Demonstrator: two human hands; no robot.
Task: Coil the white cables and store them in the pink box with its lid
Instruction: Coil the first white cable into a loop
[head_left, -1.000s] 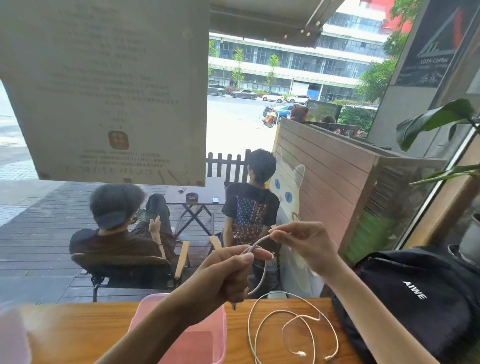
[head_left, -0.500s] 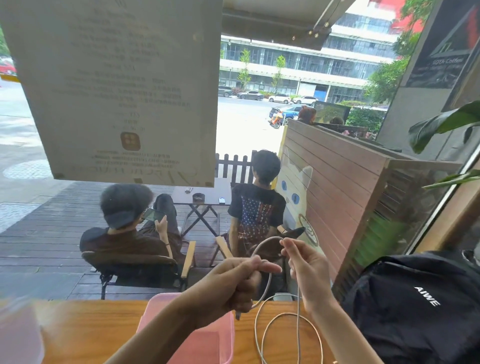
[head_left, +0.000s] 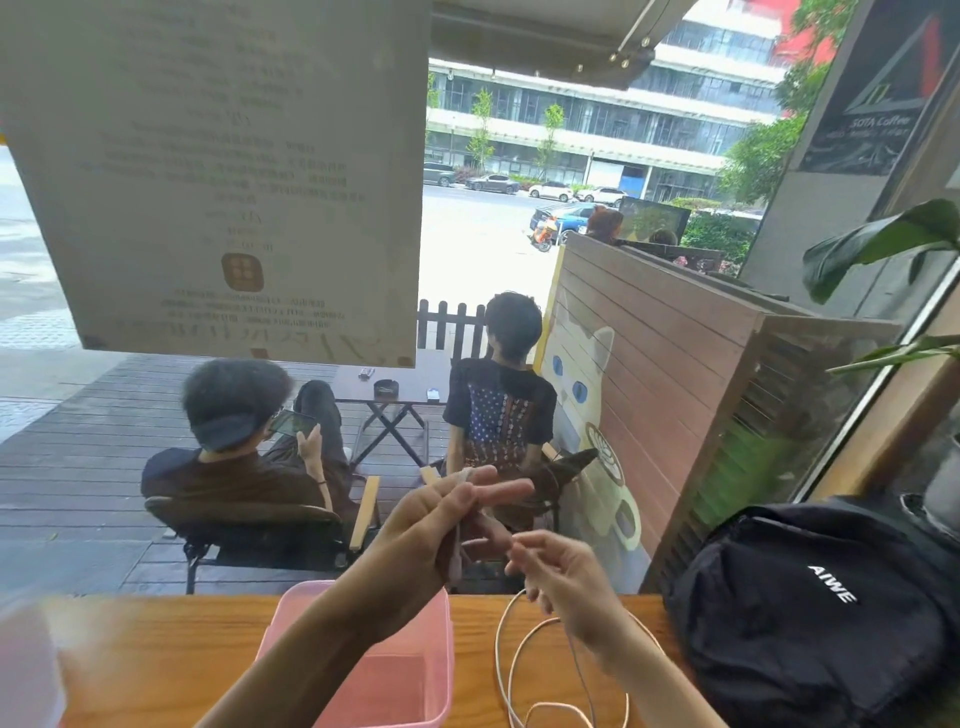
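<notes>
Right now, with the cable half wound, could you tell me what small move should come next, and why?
Probably bring the right hand up and lay another loop over the left hand, which grips the coil. Much white cable lies slack on the wooden counter, and none appears to be in the pink box yet.

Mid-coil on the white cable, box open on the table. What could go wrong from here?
1. The left hand pinches the coil while the right hand feeds loosely; a slipped grip may let the loops spring open.
2. Slack white cable lies in overlapping loops on the wooden table; pulling it up could tangle it.
3. The left forearm hangs over the pink box; lowering it might nudge the box.
</notes>
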